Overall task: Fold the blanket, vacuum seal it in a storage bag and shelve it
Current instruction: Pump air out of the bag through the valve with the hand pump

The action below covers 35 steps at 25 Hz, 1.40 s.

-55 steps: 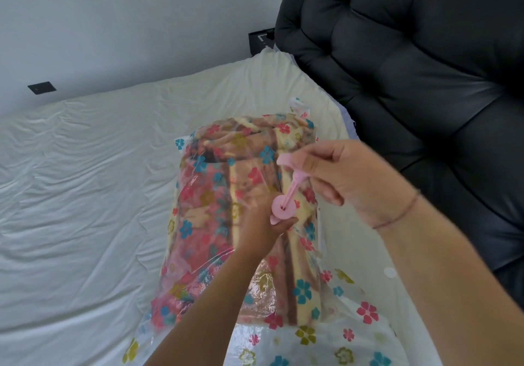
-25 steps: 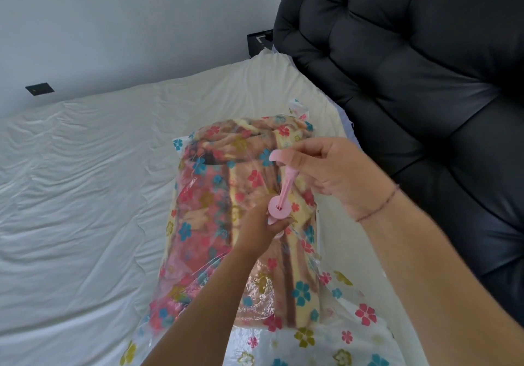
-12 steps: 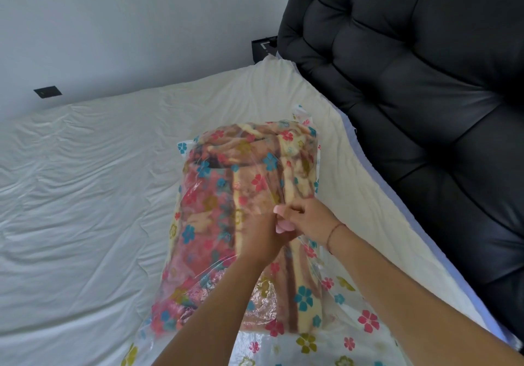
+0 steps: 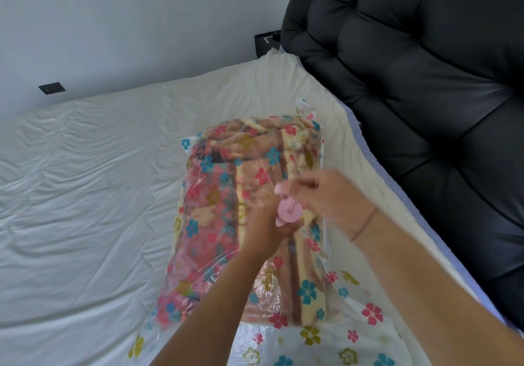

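A folded multicoloured blanket [image 4: 215, 195] lies inside a clear storage bag [image 4: 348, 331] printed with flowers, on the white bed. A small pink hand pump [image 4: 289, 209] stands on top of the bag. My left hand [image 4: 266, 229] grips the pump's body from below. My right hand [image 4: 326, 198], blurred, pinches the pump's plunger handle, which sits a little above the pump's round top.
The white bed sheet [image 4: 85, 195] spreads wide to the left. A black tufted headboard [image 4: 425, 110] rises along the right side. A dark wall socket [image 4: 52, 88] sits low on the grey wall, and a black box [image 4: 266, 43] stands behind the bed's far corner.
My right hand pushed the plunger down into the pump half a second ago; now it has lifted the handle part way up again. My left hand stays on the pump.
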Each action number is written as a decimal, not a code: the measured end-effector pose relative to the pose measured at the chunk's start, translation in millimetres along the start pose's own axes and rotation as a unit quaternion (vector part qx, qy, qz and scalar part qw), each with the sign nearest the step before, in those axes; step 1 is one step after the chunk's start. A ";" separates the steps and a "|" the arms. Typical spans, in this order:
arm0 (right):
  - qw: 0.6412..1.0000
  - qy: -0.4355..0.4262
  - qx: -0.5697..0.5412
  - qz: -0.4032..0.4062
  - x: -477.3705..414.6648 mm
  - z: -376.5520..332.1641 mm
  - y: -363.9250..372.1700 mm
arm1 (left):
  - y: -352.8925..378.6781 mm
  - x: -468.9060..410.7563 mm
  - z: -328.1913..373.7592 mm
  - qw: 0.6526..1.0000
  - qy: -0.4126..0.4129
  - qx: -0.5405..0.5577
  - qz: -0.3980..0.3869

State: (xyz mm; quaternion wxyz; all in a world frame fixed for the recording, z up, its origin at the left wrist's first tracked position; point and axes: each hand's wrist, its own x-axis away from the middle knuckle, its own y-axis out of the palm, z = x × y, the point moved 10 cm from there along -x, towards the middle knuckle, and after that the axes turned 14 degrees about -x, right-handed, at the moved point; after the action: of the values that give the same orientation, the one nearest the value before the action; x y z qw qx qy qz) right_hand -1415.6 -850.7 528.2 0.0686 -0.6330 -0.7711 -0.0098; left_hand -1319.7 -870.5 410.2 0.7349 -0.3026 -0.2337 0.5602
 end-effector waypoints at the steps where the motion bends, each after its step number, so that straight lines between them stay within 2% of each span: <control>1: 0.999 -0.033 -0.027 0.006 4.9 -26.5 -5.2 | -1.4 -2.6 -3.0 1.000 -0.002 0.009 0.003; 3: 0.995 -0.076 -0.060 0.012 7.2 -44.4 -12.6 | -5.3 -6.1 3.3 1.000 -0.001 0.018 0.002; 7: 0.999 0.029 -0.008 0.028 3.5 26.8 1.0 | -2.6 -4.8 16.2 1.000 0.026 0.009 0.000; 11: 0.995 -0.067 -0.054 0.058 4.0 -39.4 -19.7 | -2.7 -9.5 -0.5 1.000 0.000 0.025 0.009; 13: 0.993 -0.078 -0.065 0.061 2.9 -36.5 -24.8 | -3.1 -12.4 6.8 1.000 -0.002 0.017 0.009; 15: 0.997 -0.007 -0.005 0.073 0.1 4.9 -15.2 | -0.3 -12.3 15.7 1.000 0.012 0.007 0.006; 17: 0.998 0.042 0.005 0.056 -1.8 26.4 -8.8 | 0.8 -9.3 16.6 1.000 0.021 0.003 0.007; 20: 0.995 -0.061 -0.034 0.069 -0.2 -37.2 -24.1 | -1.3 -13.1 -1.8 0.999 -0.005 0.029 0.016; 22: 0.992 -0.087 -0.060 0.075 3.2 -45.1 -25.5 | -1.7 -15.7 0.6 1.000 -0.004 0.012 0.013; 25: 0.996 0.039 0.014 0.081 0.9 20.7 -7.8 | 3.5 -11.9 11.7 1.000 0.021 -0.008 0.007; 26: 0.996 0.057 0.011 0.071 2.5 30.6 -4.2 | 4.2 -8.9 11.5 1.000 0.021 -0.007 0.008; 27: 0.996 0.044 0.018 0.072 2.4 18.9 -6.7 | 3.6 -7.2 7.7 1.000 0.017 -0.002 0.014; 28: 0.997 -0.006 0.007 0.073 1.5 -5.5 -13.1 | 1.3 -9.4 2.9 1.000 0.013 0.008 0.022; 30: 0.991 -0.082 -0.063 0.083 4.9 -46.9 -24.5 | 1.2 -14.5 -3.0 1.000 0.000 0.018 0.018; 31: 0.989 -0.094 -0.070 0.089 4.6 -47.7 -28.2 | 0.1 -16.4 0.0 1.000 0.001 0.007 0.017; 34: 0.994 0.016 0.040 0.097 -4.7 15.5 -15.5 | 1.7 -15.8 11.2 1.000 0.018 -0.003 0.016; 35: 0.994 0.049 0.040 0.086 -4.5 29.0 -9.4 | 2.0 -13.5 12.2 1.000 0.019 0.004 0.015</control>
State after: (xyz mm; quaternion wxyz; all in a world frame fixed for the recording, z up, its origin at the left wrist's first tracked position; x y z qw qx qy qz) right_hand -1426.6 -854.0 499.6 0.1317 -0.6924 -0.7093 -0.0038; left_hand -1332.9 -880.8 417.5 0.7317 -0.3140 -0.2130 0.5662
